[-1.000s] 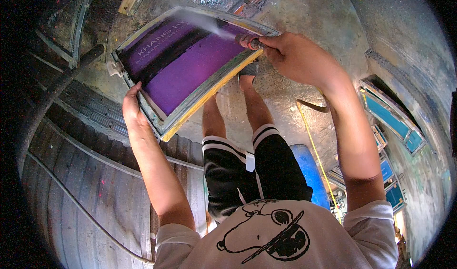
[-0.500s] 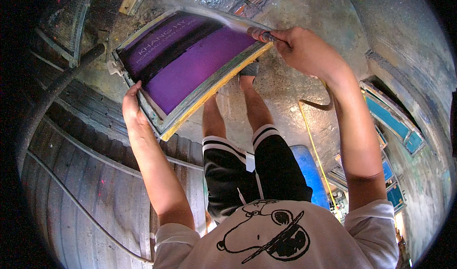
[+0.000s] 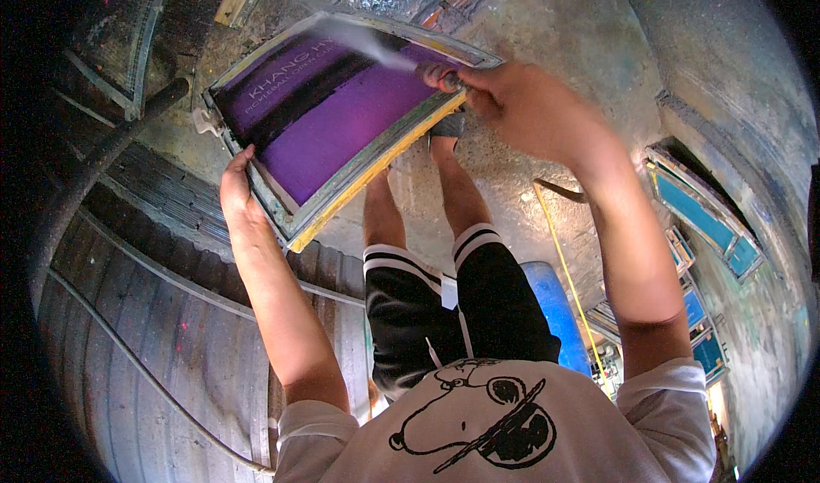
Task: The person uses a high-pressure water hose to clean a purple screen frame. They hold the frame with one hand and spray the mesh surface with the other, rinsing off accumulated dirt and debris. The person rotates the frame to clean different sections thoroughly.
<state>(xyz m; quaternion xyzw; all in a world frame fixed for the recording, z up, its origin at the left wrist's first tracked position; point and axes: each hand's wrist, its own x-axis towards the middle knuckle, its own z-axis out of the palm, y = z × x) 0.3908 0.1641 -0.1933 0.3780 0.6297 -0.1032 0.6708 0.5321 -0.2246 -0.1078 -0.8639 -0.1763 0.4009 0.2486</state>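
A screen printing frame (image 3: pixel 342 137) with purple mesh is tilted in front of me; pale lettering and a dark band cross its mesh, and its near edge is yellowish. My left hand (image 3: pixel 237 182) grips the frame's left side, fingers partly hidden beneath it. Over the frame's right part, my right hand (image 3: pixel 521 107) is closed round a hose nozzle (image 3: pixel 440 76). A whitish spray of water (image 3: pixel 363 46) shoots from the nozzle toward the upper left across the mesh. The hand's edges are slightly blurred.
A yellow hose (image 3: pixel 557 248) runs down behind my right forearm. Beside my legs stands a blue container (image 3: pixel 553 304). Several blue-meshed frames (image 3: pixel 705 210) lean at the right wall. Corrugated metal sheeting (image 3: pixel 162 329) lies to the left, with a dark pipe (image 3: pixel 85 175) curving above it.
My right hand and the nozzle have moved left and slightly down over the frame. The spray has shifted left with them. My left hand and the frame stay in place.
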